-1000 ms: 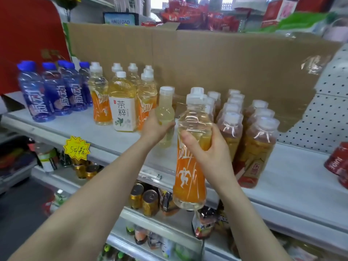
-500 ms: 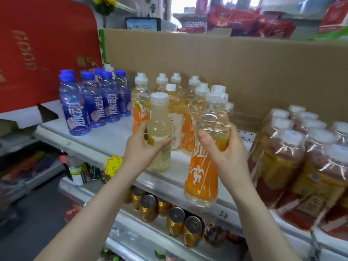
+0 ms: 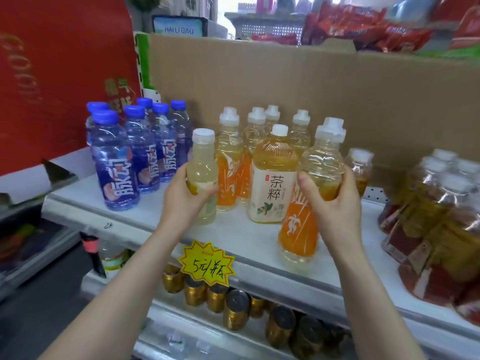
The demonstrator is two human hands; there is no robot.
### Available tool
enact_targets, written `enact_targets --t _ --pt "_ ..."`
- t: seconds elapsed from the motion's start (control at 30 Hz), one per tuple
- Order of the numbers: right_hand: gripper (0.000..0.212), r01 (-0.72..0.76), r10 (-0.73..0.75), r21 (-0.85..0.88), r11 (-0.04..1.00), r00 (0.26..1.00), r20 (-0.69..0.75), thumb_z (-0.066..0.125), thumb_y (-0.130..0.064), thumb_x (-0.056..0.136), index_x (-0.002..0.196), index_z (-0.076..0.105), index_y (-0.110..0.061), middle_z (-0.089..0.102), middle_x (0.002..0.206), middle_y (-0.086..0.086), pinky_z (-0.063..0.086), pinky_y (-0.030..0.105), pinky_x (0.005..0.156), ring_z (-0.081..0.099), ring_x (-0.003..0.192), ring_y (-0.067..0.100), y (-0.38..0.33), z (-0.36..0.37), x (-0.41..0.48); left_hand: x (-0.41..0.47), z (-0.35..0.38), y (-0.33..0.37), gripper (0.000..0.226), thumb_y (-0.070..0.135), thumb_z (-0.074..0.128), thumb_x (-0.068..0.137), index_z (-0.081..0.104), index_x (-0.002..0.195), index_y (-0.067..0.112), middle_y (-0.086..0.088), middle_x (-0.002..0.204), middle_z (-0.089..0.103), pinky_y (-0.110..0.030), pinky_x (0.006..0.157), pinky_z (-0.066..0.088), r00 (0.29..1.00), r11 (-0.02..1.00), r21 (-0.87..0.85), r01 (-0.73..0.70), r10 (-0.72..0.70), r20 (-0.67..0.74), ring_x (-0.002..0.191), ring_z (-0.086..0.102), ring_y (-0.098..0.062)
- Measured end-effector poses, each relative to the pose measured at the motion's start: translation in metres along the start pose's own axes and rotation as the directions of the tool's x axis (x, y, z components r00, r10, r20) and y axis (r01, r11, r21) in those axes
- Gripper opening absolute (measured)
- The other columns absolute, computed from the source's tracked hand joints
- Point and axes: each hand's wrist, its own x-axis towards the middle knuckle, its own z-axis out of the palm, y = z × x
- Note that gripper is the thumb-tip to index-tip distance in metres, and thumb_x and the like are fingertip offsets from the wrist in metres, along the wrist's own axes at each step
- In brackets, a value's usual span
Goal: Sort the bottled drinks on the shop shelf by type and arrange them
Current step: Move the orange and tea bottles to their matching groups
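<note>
Bottled drinks are standing in groups along the white shelf: blue-capped bottles toward its left end, orange-labelled bottles at the back against the cardboard, red-labelled bottles crowding its right end. A person's left hand is gripping a pale yellow bottle around its middle, between the blue and orange groups; whether its base is touching the shelf I cannot tell. The right hand is clasping an orange sports bottle by its shoulder, holding it upright near the shelf's front edge. A tea bottle is standing between the two hands. A yellow price tag is hanging from the front edge, gold cans below.
</note>
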Motion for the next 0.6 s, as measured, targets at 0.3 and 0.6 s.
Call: enact_targets --t 0.3,0.6 --pt "0.070 -0.043 0.034 -0.112 0.993 0.996 -0.082 0.075 -0.056 0.075 0.136 0.046 -0.036 0.064 0.120 -0.021 0.055 0.035 0.096 0.063 0.109 -0.003 0.011 -0.006 -0.012 -0.024 0.063 0.053 0.085 0.036 0.075 0.084 0.025 0.153 0.022 0.000 0.155 0.030 -0.034 0.117 0.030 0.957 0.969 -0.063 -0.237 0.244 0.155 0.143 0.029 -0.014" --pt "0.086 -0.037 0.038 -0.356 0.934 0.999 -0.005 0.078 -0.055 0.076 0.147 0.032 -0.040 0.058 0.131 -0.022 0.053 0.028 0.091 0.060 0.109 -0.003 0.008 -0.044 -0.011 -0.002 0.093 0.064 0.096 0.064 0.080 0.049 0.047 0.128 0.021 0.000 0.128 0.054 -0.038 0.100 0.047 0.960 0.995 -0.095 0.033 -0.005 0.279 0.120 0.052 -0.019"
